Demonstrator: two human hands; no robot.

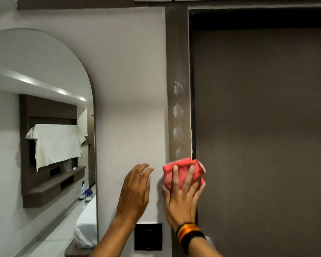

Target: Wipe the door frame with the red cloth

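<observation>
The brown wooden door frame [178,62] runs upright between the white wall and the dark door. White smudges mark it in a column above the cloth. My right hand [182,199] presses the folded red cloth [182,169] flat against the frame, fingers spread over it. Striped bands sit on that wrist. My left hand [134,190] is raised beside it over the white wall, fingers apart, holding nothing; whether it touches the wall I cannot tell.
The dark brown door [263,136] fills the right side. A black switch plate [148,236] sits on the wall below my left hand. An arched mirror [41,89] at left reflects a shelf unit, a white cloth and shoes.
</observation>
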